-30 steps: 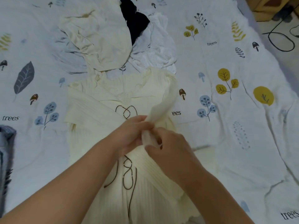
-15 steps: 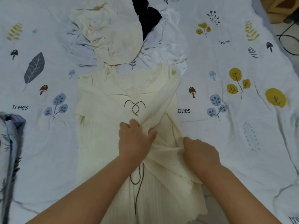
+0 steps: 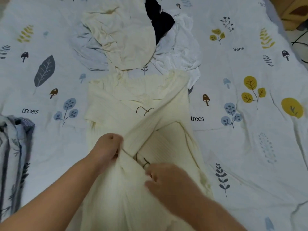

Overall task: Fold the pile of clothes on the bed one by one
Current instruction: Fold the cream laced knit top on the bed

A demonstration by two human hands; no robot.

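Observation:
A cream ribbed top (image 3: 108, 100) with brown lacing lies flat in the middle of the bed, both sleeves crossed over its front. My left hand (image 3: 106, 150) grips the end of the right sleeve at the garment's middle. My right hand (image 3: 166, 178) pinches a raised fold of the lower body fabric just below the lacing. Behind the top lies the pile: a cream garment (image 3: 123, 32), a black one (image 3: 160, 20), a white one (image 3: 181, 49) and a pale grey one (image 3: 86, 47).
The bed sheet (image 3: 250, 147) is white with leaf, mushroom and "trees" prints. A grey-blue patterned garment (image 3: 13, 147) lies at the left edge. The bed's right edge, a wooden piece (image 3: 293, 12) and floor cables show top right.
The right sleeve has been laid diagonally across the chest. My left hand slid left with the cuff, and my right hand moved from the right hem inward onto the lower body fabric.

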